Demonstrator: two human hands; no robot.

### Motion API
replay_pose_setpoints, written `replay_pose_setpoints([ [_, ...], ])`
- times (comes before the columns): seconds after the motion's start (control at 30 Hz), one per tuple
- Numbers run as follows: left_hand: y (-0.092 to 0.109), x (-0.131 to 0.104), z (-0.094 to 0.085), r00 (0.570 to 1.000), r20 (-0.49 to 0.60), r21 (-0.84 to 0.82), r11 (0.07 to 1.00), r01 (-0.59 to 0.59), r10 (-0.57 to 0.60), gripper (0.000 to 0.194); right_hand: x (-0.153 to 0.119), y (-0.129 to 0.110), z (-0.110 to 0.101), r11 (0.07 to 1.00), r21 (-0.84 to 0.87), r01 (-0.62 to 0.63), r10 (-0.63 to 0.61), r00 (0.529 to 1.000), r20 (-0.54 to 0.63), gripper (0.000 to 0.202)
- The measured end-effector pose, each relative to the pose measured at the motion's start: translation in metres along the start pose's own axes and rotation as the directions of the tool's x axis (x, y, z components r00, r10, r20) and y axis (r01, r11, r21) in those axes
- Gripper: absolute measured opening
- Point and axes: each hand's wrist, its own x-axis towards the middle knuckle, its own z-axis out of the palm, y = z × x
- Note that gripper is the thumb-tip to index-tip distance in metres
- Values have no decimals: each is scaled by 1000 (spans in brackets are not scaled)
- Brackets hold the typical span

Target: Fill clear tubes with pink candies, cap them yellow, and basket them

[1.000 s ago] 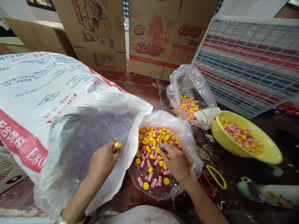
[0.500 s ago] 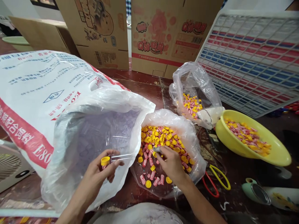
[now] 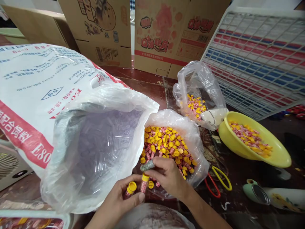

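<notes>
At the table's near edge, both hands have come together out of the bags. Left hand grips a yellow-capped tube; right hand pinches a second tube beside it, below the open bag of tubes. Picking has given way to pairing.

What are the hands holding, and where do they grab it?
Left hand pinches a yellow-capped tube around its body. Right hand holds another tube by its side.

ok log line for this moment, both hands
left hand: holds yellow-capped tube | right hand: holds second capped tube and grey piece | both in front of open bag of tubes
</notes>
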Motion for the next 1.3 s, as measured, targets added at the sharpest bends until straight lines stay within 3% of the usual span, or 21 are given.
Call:
replay_pose_setpoints([
  [0.1,1,0,5,1000,-21,-161,987,6,-9,39,-5,-6,-3,965,-122,233,-218,968,124,30],
  [0.17,0,1,9,998,-45,-278,960,21,-35,40,-9,-7,1,916,-219,337,-308,938,158,44],
  [0.23,-1,3,14,998,-50,-380,925,22,-44,40,-14,-3,11,861,-341,378,-355,926,131,63],
  [0.33,-1,6,21,998,-52,-464,886,12,-41,44,-21,4,31,826,-441,351,-374,927,36,63],
  [0.4,1,8,22,997,-53,-413,910,22,-48,50,-22,5,38,831,-450,327,-373,928,-15,66],
  [0.5,7,8,8,997,-57,-275,961,33,-50,43,-17,3,31,825,-421,377,-381,921,78,78],
  [0.57,13,4,-12,981,-192,-36,999,-9,2,26,-10,5,14,838,-412,358,-336,933,129,87],
  [0.6,16,1,-25,951,-302,174,985,-15,68,16,-7,8,5,850,-433,300,-289,953,95,82],
  [0.63,19,-1,-38,901,-403,417,909,25,160,8,-4,13,-4,856,-469,215,-230,973,27,69],
  [0.7,23,-4,-59,822,-474,772,598,217,314,20,0,26,-18,827,-560,52,-135,985,-108,27],
  [0.73,24,-5,-67,828,-463,847,434,307,317,28,1,33,-21,795,-607,-2,-103,985,-138,12],
  [0.83,24,-2,-72,892,-417,909,56,414,173,47,3,47,-16,691,-723,0,-47,998,-45,14],
  [0.9,24,2,-65,909,-399,910,-72,409,119,57,4,50,-4,652,-754,81,-40,997,73,12],
  [0.97,24,7,-58,920,-377,913,-122,389,109,60,5,48,8,634,-757,157,-49,985,163,9],
  [1.07,25,12,-57,939,-327,936,-101,337,105,57,10,43,23,625,-763,167,-50,983,175,6],
  [1.2,21,7,-72,940,-326,945,-6,328,101,35,20,43,36,551,-799,239,-62,967,246,20],
  [1.23,19,3,-76,933,-340,940,75,333,118,28,22,45,38,546,-802,243,-63,966,249,24],
  [1.3,15,-7,-80,909,-379,879,376,295,173,25,24,50,40,568,-798,203,-62,977,204,28],
])
